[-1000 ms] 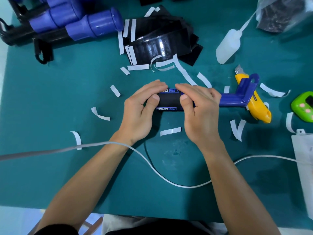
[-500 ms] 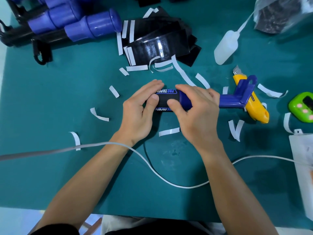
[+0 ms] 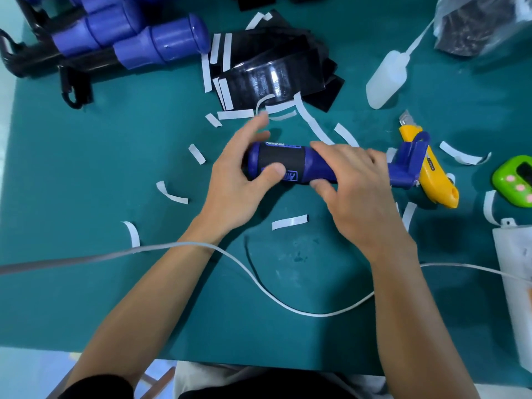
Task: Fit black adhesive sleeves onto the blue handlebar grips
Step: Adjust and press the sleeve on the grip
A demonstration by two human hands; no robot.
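Note:
A blue handlebar grip (image 3: 316, 165) lies sideways at the centre of the green mat, with a black adhesive sleeve (image 3: 283, 159) wrapped round its middle. My left hand (image 3: 239, 180) holds the grip's left end, thumb pressed on the sleeve's near edge and fingers reaching over the far side. My right hand (image 3: 357, 191) curls round the grip's shaft just right of the sleeve. The grip's blue bracket end (image 3: 408, 162) sticks out to the right. A heap of black sleeve sheets (image 3: 273, 70) lies beyond the hands.
More blue grips on black bars (image 3: 121, 44) lie at the far left. A yellow utility knife (image 3: 431, 174), a white squeeze bottle (image 3: 388, 79), a green timer (image 3: 515, 180) and a white box (image 3: 515, 283) sit on the right. White backing strips (image 3: 289, 222) and a white cable (image 3: 259, 280) cross the mat.
My right hand slid to the right off the sleeve onto the blue shaft, uncovering the black sleeve. My left hand's fingers lifted and spread over the far side of the grip.

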